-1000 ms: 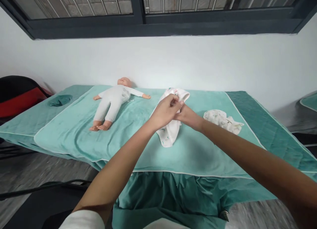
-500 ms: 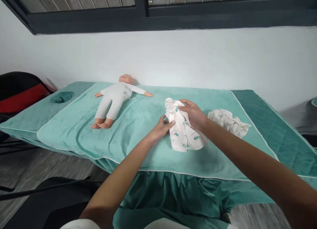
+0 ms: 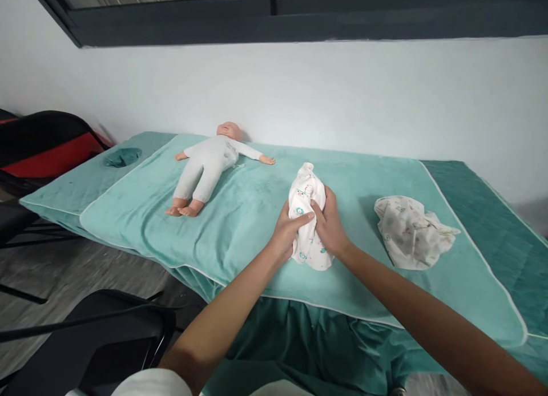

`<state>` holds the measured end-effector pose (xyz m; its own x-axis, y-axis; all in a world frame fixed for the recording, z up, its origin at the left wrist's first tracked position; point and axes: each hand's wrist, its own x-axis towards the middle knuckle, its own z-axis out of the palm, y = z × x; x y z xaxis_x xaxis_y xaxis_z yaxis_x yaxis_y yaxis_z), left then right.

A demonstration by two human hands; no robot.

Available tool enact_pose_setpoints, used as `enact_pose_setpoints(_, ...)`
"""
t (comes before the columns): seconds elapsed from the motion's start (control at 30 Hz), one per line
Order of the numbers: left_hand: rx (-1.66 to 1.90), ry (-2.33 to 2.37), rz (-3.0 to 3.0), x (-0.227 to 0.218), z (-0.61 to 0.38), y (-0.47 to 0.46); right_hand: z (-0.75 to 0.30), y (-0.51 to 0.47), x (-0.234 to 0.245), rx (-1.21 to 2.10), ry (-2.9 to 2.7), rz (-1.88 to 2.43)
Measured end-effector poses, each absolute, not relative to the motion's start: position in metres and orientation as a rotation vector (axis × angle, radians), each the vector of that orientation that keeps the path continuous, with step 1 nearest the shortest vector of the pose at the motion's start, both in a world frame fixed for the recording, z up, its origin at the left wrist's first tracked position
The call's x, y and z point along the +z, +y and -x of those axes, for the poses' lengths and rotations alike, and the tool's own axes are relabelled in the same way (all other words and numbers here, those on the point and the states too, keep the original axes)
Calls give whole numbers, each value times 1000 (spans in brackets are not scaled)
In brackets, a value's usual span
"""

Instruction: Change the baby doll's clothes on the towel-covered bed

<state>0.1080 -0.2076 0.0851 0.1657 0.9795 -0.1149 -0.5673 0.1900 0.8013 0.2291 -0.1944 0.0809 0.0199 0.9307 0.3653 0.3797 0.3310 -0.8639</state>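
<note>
Both my hands grip a white baby garment (image 3: pixel 309 186) with a small green and red print, held above the bed. My left hand (image 3: pixel 286 231) pinches its left side, the thumb lying across the front. On the right side my right hand (image 3: pixel 330 223) is closed on the cloth, thumb in front and fingers behind it. The garment is bunched and folded, so its exact cut cannot be made out. A second printed cloth piece (image 3: pixel 411 231) lies crumpled on the sheet to the right.
On the left of the turquoise sheet (image 3: pixel 252 213) a baby doll (image 3: pixel 209 159) in white lies on its back. The bed (image 3: pixel 445 179) has a face hole (image 3: pixel 123 157) at its left end. Black chairs (image 3: pixel 115 322) stand left and near me. A white wall and window frame rise behind.
The garment has been gathered narrower and more upright between my hands. My right hand has moved down from its top to its right side. The view has shifted slightly.
</note>
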Motion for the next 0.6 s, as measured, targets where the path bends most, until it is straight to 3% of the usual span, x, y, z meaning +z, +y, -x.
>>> enact_pose_setpoints(0.13,1330,746,-628,85,-101,-207,-218,-201,73,893,-1520,1144)
enact_pose_setpoints(0.4,1378,758,-676,84,-90,-205,-194,-213,64,735,-1899,1064)
enact_pose_setpoints(0.6,1740,1182,-659,66,-5,-194,-194,-226,49,679,-2505,733)
